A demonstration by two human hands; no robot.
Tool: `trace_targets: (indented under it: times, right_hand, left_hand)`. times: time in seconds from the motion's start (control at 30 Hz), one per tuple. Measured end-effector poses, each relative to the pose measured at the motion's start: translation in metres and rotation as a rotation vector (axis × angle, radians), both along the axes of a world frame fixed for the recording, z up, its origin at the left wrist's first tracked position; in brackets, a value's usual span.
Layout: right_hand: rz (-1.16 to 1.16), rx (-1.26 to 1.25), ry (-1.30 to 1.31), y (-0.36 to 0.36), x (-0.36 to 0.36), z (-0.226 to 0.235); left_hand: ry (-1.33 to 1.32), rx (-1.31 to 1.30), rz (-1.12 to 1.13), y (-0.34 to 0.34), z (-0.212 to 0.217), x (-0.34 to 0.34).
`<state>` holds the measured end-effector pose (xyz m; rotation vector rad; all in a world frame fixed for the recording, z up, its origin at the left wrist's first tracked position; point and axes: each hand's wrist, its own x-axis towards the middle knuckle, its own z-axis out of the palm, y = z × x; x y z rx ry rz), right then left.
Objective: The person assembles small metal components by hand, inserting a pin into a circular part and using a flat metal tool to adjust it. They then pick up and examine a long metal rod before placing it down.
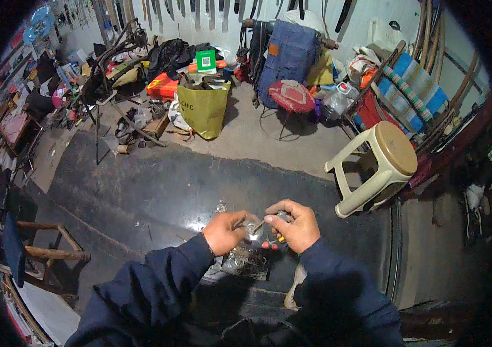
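Note:
My left hand (224,232) is closed, its thumb and fingers pinching a small round silvery metal piece (253,232). Opposite it, my right hand (299,226) is closed around a thin brownish rod (262,224), whose tip meets the metal piece. A bit of yellow (281,238) shows under the right fingers; what it belongs to is hidden. Two small red ends (269,246) show just below, and I cannot tell whether they are held. Beneath my hands lies a shiny, crumpled-looking heap (244,263) of clear or metallic material, partly in shadow.
A dark mat (142,191) covers the floor. To the right stands a cream plastic stool (381,156); to the left, a wooden-legged seat (49,253). Farther back are a yellow-green bag (205,110), a red-topped round stool (291,96) and a folding chair (413,87) with striped fabric.

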<state>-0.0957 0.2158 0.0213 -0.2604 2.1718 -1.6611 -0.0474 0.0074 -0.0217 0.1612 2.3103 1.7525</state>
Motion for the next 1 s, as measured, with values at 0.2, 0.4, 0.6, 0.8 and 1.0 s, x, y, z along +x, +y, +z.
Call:
trace_targets:
  times: [0.2, 0.4, 0.6, 0.8, 1.0]
  right_hand:
    - [0.0, -0.018, 0.007, 0.003, -0.004, -0.002]
    - [0.013, -0.02, -0.014, 0.009, -0.008, -0.001]
    - [0.012, -0.035, 0.084, 0.011, -0.007, -0.004]
    - [0.039, 0.021, 0.188, 0.011, -0.007, -0.007]
    - [0.07, 0.042, 0.18, 0.007, -0.006, -0.009]
  left_hand:
    - [-0.018, 0.109, 0.013, 0.005, 0.004, -0.003]
    - [-0.074, 0.155, 0.002, 0.008, 0.006, -0.008]
    - [-0.05, 0.137, 0.009, 0.012, 0.006, -0.01]
    - [-0.037, 0.139, 0.009, 0.014, 0.008, -0.009]
    - [0.032, 0.074, 0.018, 0.011, 0.012, -0.007]
